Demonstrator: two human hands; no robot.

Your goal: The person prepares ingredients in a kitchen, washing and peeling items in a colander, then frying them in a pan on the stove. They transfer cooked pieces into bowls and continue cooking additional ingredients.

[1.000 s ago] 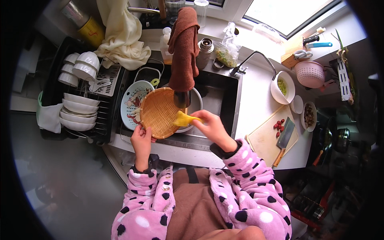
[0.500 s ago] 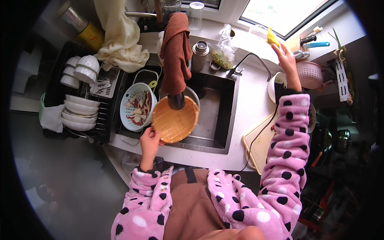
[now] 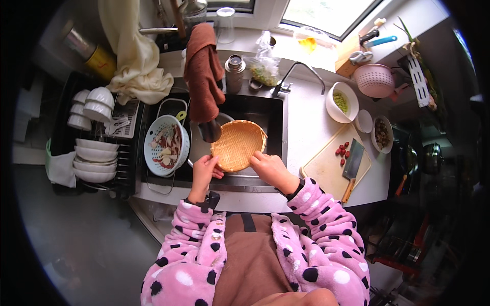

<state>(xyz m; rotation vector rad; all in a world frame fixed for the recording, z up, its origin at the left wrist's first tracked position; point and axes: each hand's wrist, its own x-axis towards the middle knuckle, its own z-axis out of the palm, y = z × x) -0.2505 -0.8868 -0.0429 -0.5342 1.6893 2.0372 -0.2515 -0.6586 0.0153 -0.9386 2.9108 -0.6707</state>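
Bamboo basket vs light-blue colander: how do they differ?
Material: the bamboo basket is tan and woven; the colander is light blue and perforated.
Support: left hand and right hand hold the basket; neither touches the colander.
Contents: the colander holds scraps; the basket's woven inside shows bare.
Shared: both round, open-topped.

Gripping the woven basket (image 3: 237, 144) at its near left rim with the left hand (image 3: 203, 172), near right with the right hand (image 3: 271, 168), angling both forearms (image 3: 322, 204) inward.
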